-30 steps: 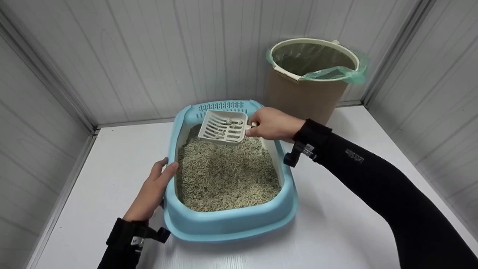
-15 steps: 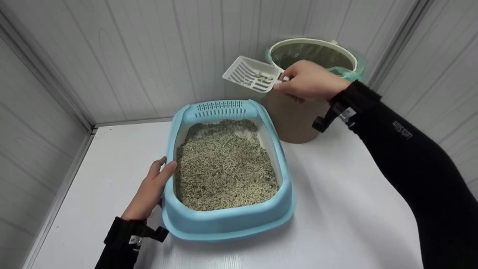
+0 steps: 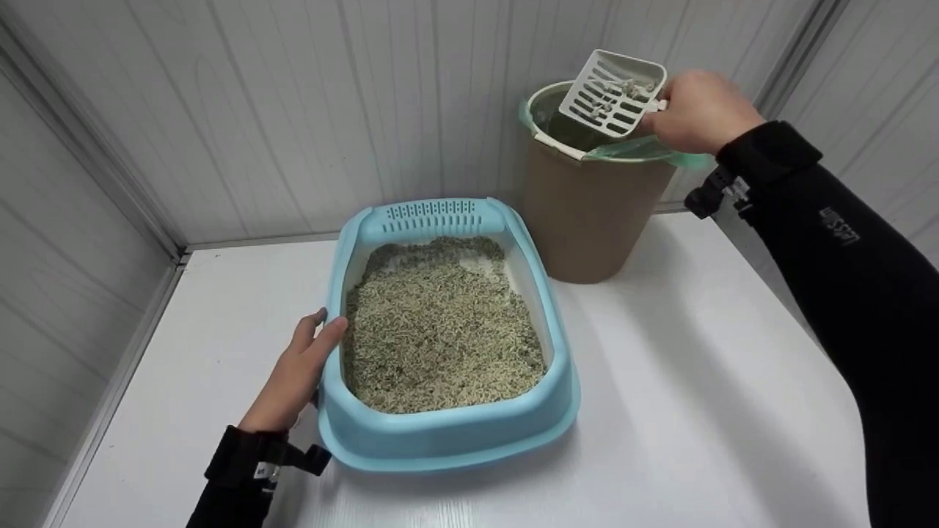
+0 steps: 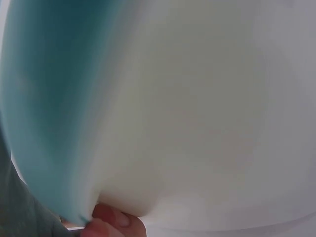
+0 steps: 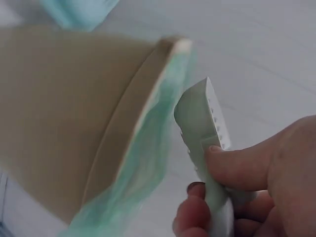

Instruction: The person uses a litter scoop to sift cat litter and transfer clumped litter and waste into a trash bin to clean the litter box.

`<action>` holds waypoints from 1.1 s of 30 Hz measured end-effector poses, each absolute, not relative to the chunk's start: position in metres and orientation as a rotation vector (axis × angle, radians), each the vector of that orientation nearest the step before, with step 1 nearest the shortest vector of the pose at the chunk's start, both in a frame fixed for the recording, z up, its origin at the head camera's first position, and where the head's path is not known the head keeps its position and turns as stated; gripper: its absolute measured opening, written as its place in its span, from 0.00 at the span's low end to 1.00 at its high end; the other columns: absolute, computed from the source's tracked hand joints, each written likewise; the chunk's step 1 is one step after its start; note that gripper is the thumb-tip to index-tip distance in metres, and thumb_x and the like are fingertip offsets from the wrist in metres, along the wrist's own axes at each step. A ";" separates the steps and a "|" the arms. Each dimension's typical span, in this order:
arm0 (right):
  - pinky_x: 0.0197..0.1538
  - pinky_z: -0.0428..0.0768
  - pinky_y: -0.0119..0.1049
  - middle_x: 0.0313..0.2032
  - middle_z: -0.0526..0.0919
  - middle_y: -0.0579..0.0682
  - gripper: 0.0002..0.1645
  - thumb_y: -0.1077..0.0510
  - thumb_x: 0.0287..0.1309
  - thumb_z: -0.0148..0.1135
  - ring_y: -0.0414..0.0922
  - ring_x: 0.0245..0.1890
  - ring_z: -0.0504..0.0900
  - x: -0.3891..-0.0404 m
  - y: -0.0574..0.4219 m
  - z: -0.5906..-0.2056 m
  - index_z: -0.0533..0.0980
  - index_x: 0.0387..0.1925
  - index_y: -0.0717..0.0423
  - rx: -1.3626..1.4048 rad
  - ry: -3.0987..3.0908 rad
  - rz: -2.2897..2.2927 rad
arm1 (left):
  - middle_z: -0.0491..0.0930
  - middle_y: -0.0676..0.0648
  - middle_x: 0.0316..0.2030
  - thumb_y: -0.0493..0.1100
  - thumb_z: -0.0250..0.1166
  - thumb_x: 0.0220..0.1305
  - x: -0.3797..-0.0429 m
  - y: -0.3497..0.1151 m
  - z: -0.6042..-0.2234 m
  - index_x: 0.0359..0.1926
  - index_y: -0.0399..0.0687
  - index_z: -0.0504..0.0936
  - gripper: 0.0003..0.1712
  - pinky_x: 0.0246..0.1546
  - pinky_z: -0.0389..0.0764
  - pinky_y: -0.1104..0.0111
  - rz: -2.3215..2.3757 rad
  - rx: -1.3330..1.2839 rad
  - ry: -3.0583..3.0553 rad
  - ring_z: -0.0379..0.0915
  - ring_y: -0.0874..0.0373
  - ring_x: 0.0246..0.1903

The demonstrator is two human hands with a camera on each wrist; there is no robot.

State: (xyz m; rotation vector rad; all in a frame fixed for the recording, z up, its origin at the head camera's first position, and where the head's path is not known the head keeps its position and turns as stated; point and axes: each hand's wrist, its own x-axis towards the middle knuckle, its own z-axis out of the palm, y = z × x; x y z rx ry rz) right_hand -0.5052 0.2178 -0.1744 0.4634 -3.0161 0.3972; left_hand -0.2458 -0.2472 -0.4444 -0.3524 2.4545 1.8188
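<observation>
A slotted white litter scoop (image 3: 612,95) with several small clumps on it is held over the mouth of the brown bin (image 3: 594,213). Its handle is gripped by my right hand (image 3: 704,110), thumb (image 5: 237,165) along the top in the right wrist view. At the left side of the blue litter box (image 3: 447,436), my left hand (image 3: 297,374) holds the rim, thumb on top. Fingertips (image 4: 113,219) show under the rim (image 4: 44,98) in the left wrist view. Pale pellet litter (image 3: 440,337) covers most of the box floor.
A green bag (image 3: 638,150) lines the bin and hangs over its rim. Both box and bin stand on a white table (image 3: 660,411). Grey panel walls (image 3: 293,110) close in the back and sides.
My right hand has carried the scoop with its clumps from above the litter box, up and right, to over the bin. My left hand has stayed at the box rim.
</observation>
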 end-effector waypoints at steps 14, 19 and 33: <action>0.18 0.65 0.50 0.23 0.77 0.63 0.12 0.73 0.57 0.49 0.56 0.18 0.71 -0.516 0.216 -0.216 0.66 0.20 0.63 0.619 -2.390 -0.189 | 0.51 0.26 0.85 0.77 0.51 0.83 -0.247 -0.243 -0.445 0.93 0.51 0.37 0.58 0.70 0.68 0.31 1.839 -0.335 2.449 0.56 0.28 0.81; 0.22 0.74 0.53 0.22 0.78 0.64 0.16 0.76 0.66 0.48 0.61 0.19 0.77 -0.518 0.214 -0.225 0.65 0.21 0.66 0.702 -2.104 -0.355 | 0.53 0.26 0.84 0.77 0.52 0.82 -0.247 -0.242 -0.445 0.93 0.51 0.38 0.59 0.68 0.69 0.28 1.833 -0.345 2.460 0.56 0.27 0.81; 0.26 0.73 0.57 0.28 0.80 0.66 0.16 0.70 0.71 0.49 0.62 0.24 0.77 -0.499 0.206 -0.219 0.72 0.25 0.71 0.527 -2.317 -0.034 | 0.56 0.28 0.84 0.78 0.52 0.82 -0.247 -0.240 -0.445 0.92 0.52 0.40 0.59 0.69 0.70 0.34 1.848 -0.346 2.447 0.61 0.30 0.79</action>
